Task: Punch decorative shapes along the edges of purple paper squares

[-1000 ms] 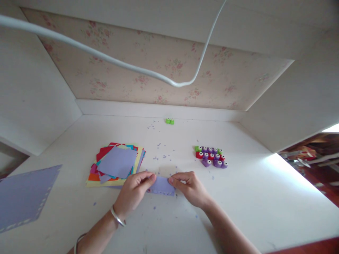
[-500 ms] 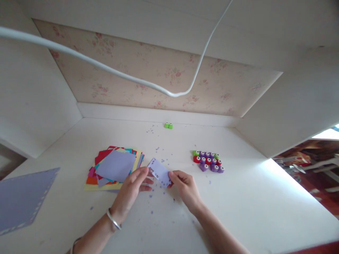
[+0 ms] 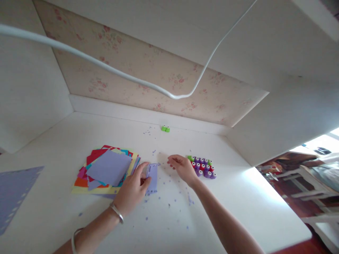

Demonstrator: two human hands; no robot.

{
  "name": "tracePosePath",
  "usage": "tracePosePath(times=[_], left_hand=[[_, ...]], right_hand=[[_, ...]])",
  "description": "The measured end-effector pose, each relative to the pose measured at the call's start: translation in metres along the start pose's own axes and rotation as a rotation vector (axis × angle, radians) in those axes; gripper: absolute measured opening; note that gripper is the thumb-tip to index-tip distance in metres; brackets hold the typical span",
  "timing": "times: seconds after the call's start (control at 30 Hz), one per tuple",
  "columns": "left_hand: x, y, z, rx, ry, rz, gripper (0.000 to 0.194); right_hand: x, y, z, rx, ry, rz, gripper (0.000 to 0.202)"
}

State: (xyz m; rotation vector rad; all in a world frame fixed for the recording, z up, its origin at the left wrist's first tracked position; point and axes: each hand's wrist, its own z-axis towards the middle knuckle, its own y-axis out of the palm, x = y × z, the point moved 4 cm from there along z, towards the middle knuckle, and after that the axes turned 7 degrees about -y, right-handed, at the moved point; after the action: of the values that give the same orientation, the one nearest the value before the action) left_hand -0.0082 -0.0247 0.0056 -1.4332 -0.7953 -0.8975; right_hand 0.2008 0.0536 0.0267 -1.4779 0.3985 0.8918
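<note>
My left hand [image 3: 135, 183], with a silver bangle at the wrist, has its thumb and fingers on the left edge of a small purple card [image 3: 152, 178] with punched marks along its edges. My right hand [image 3: 182, 168] is apart from the card, fingers curled together above the table, just left of the rows of craft punches [image 3: 202, 164]. Whether it pinches anything is too small to tell. Left of my left hand lies a stack of coloured paper topped by a purple sheet [image 3: 109, 167]. Tiny purple bits are scattered around the card.
Two green punches [image 3: 165, 129] stand near the back edge of the white table [image 3: 106, 127]. A large purple sheet [image 3: 16, 192] with a punched border lies at the far left. A white cable [image 3: 127, 74] hangs across the upper view.
My right hand has let go of the purple card and moved up and right towards the punches. The card has turned more upright beside my left hand. The view has tilted.
</note>
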Motion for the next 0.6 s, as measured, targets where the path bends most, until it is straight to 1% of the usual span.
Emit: tracePosePath(times=[0.03,0.1,0.13,0.23,0.3,0.37,0.43,0.5,0.6], left_hand=[[0.001,0.001,-0.001,-0.002,0.013,0.013,0.049],[0.003,0.001,-0.002,-0.010,0.021,0.038,0.051],[0.004,0.002,-0.002,-0.011,0.027,0.048,0.048],[0.007,0.001,0.000,-0.003,0.088,0.071,0.030],[0.009,0.000,-0.001,0.000,0.124,0.077,0.029],[0.009,0.000,-0.001,0.010,0.119,0.085,0.030],[0.008,0.001,-0.002,0.023,0.106,0.095,0.030],[0.008,0.001,-0.001,0.019,0.100,0.096,0.031],[0.008,0.001,0.001,0.000,0.095,0.099,0.031]], right_hand=[[0.004,-0.005,0.018,0.000,-0.006,-0.066,0.027],[0.010,-0.013,0.057,0.000,-0.015,-0.162,0.027],[0.011,-0.016,0.076,-0.001,-0.021,-0.216,0.031],[0.013,-0.021,0.129,-0.006,-0.061,-0.372,0.045],[0.013,-0.020,0.155,-0.008,-0.082,-0.459,0.051],[0.015,-0.019,0.174,-0.012,-0.091,-0.533,0.049],[0.018,-0.016,0.186,-0.033,-0.101,-0.591,0.038],[0.022,-0.015,0.193,-0.077,-0.113,-0.636,0.031],[0.026,-0.017,0.196,-0.152,-0.117,-0.692,0.030]])
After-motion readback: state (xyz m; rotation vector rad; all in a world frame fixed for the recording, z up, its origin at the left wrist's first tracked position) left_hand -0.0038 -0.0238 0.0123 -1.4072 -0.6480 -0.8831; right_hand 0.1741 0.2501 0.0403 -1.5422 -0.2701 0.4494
